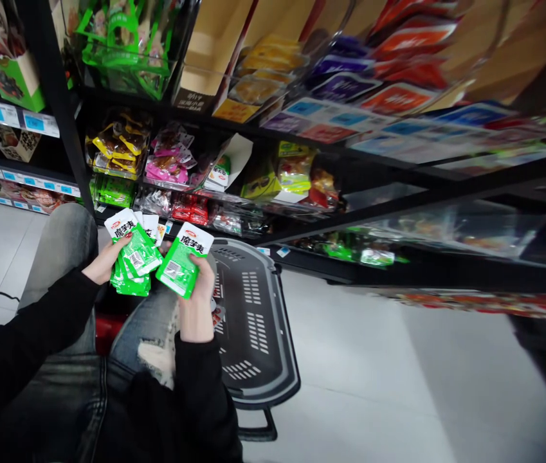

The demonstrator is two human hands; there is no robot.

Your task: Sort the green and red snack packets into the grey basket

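Above the grey basket [253,334], the left hand [103,260] grips a fanned stack of green packets [132,257]; the right hand [198,302] clasps a single green packet [181,260]. Open floor [373,373] lies right; shelf edge [398,267] crowds ahead.

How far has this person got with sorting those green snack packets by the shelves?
Taken up already: the left hand holds a bunch of green packets. In hand: the right hand holds one more green packet beside the bunch. Left: the grey basket on the floor shows no packets inside.
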